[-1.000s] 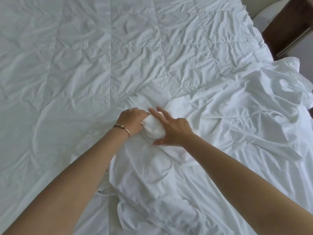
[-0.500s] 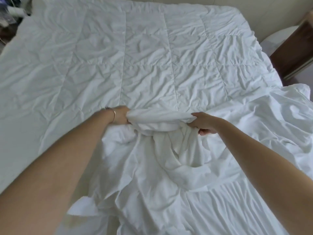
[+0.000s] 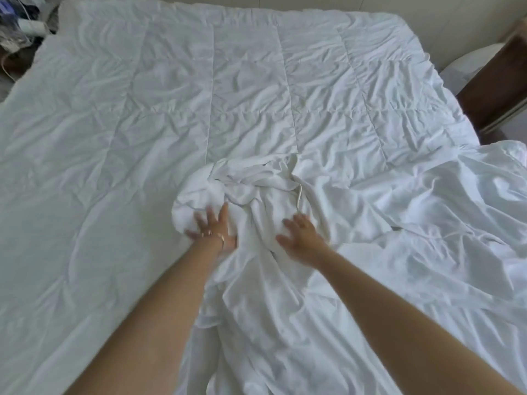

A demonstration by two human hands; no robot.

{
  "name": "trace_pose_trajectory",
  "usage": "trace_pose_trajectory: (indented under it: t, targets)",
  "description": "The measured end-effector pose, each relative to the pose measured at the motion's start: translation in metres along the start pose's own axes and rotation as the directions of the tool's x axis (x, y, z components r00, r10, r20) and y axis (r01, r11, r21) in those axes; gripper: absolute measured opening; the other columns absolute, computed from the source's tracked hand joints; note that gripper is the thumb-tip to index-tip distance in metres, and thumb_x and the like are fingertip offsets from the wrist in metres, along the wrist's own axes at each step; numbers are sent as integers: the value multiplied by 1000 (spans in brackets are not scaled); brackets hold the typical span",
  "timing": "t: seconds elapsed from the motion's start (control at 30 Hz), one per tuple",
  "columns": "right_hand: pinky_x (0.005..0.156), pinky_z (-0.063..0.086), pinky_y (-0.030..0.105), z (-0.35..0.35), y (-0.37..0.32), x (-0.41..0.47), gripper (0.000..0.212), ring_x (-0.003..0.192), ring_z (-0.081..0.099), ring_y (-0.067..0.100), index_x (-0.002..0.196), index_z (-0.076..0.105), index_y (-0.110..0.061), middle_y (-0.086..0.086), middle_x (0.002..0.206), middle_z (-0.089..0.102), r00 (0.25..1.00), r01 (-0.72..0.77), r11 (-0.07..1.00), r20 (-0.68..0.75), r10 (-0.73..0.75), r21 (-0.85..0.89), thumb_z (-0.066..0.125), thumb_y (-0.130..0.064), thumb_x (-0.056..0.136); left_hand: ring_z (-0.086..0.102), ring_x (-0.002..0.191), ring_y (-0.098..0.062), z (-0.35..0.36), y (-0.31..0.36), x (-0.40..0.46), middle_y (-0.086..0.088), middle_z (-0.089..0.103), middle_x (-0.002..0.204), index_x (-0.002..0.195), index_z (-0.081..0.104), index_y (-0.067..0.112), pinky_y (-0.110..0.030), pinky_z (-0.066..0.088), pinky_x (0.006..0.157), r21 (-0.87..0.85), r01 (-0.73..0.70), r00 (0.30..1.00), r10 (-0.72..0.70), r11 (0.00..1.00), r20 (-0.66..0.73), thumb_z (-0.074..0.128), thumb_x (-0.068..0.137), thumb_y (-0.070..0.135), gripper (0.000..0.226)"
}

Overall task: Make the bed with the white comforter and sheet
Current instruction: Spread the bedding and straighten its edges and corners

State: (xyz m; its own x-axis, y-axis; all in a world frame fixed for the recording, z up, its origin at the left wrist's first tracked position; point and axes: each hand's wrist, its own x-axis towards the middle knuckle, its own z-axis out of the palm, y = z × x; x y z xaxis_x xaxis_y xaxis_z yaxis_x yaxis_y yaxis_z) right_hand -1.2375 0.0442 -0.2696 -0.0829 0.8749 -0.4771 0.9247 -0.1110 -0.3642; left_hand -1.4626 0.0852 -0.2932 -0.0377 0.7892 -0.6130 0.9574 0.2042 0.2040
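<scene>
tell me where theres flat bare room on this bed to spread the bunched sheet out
Free: the white quilted comforter lies flat from the far edge down to the bunched white sheet, and along the whole left side. Crowded: the middle, where the left hand and right hand rest on the bunch, and the rumpled right side.

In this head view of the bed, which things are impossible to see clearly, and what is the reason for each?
- Head view: left hand and right hand are motion-blurred; finger contact with the sheet is unclear.
- What lies under the bunched sheet: hidden by its folds.
- Items at the top-left corner: small, cut by the edge.
- Comforter near side: cut by the frame edge.
</scene>
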Motion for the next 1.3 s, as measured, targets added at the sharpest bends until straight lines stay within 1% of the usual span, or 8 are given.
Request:
trace_pose_trajectory:
  t: [0.23, 0.4, 0.53, 0.77, 0.93, 1.07, 1.2, 1.3]
  targets:
    - [110, 17, 57, 113, -34, -105, 102, 135, 37, 35, 142, 44, -17, 5, 148, 37, 959, 234, 945, -106, -263, -230, 52, -83, 65, 18, 144, -34, 62, -52, -53, -9, -2, 161, 153, 1, 22, -43, 23, 113, -167, -16, 987, -11, 986, -162, 57, 70, 78, 115]
    - [105, -12, 71, 153, -44, -134, 138, 133, -40, 46, 138, -42, -34, 7, 145, -50, 1000, 11, 945, 27, -2, -325, 68, -72, 64, 21, 143, -27, 67, -70, -78, -6, 1, 161, 152, -7, 26, -46, 23, 108, 148, -58, 971, 90, 987, -221, 61, 63, 79, 123]
    - [109, -4, 71, 151, -33, -155, 131, 138, -32, 42, 142, -35, -36, 4, 147, -48, 999, 38, 939, 12, -36, -342, 62, -78, 65, 41, 132, -36, 115, -75, -125, -16, 41, 146, 139, 36, 13, -57, 41, 94, 17, -271, 845, 247, 962, -474, 47, 79, 54, 73]
    - [105, 38, 53, 204, -6, -241, 129, 145, 4, 41, 129, -47, -44, 3, 154, -34, 965, -233, 967, 95, 243, -101, 71, -50, 79, 1, 149, -18, 227, -55, -206, -4, -8, 162, 154, -3, 22, -30, 18, 117, -188, -247, 969, 237, 951, -75, 50, 93, 48, 85]
    - [114, 23, 51, 212, 28, -264, 117, 149, 1, 32, 148, -28, -29, 1, 161, -9, 927, -346, 920, 85, 365, -182, 68, -41, 84, -13, 148, -24, 248, -60, -241, 0, -19, 159, 153, -4, 26, -36, 13, 120, -222, -262, 965, 255, 939, -61, 63, 86, 41, 96]
    - [113, 30, 39, 213, 46, -260, 81, 133, 42, 23, 156, 8, -15, 2, 144, 45, 960, -260, 950, -154, 235, -174, 56, -22, 90, -16, 144, -35, 253, -43, -245, -8, -31, 153, 151, -3, 28, -46, 13, 116, -400, -114, 981, 40, 910, -189, 81, 64, 39, 121]
    - [97, 40, 32, 204, 56, -252, 48, 115, 55, 24, 140, 41, -17, 3, 124, 58, 981, -157, 983, -133, 144, -94, 45, -11, 92, 37, 126, -36, 240, -19, -222, -19, 18, 145, 147, 16, 29, -35, 39, 98, -619, -39, 988, -63, 784, -141, 85, 65, 30, 107]
    - [77, 44, 34, 189, 48, -262, 33, 96, 59, 30, 119, 57, -16, 8, 100, 64, 983, -181, 960, -2, 185, 213, 43, -8, 90, 55, 103, -43, 214, -28, -206, -19, 40, 123, 136, 38, 20, -39, 46, 82, -407, -157, 967, 57, 900, -248, 72, 78, 14, 68]
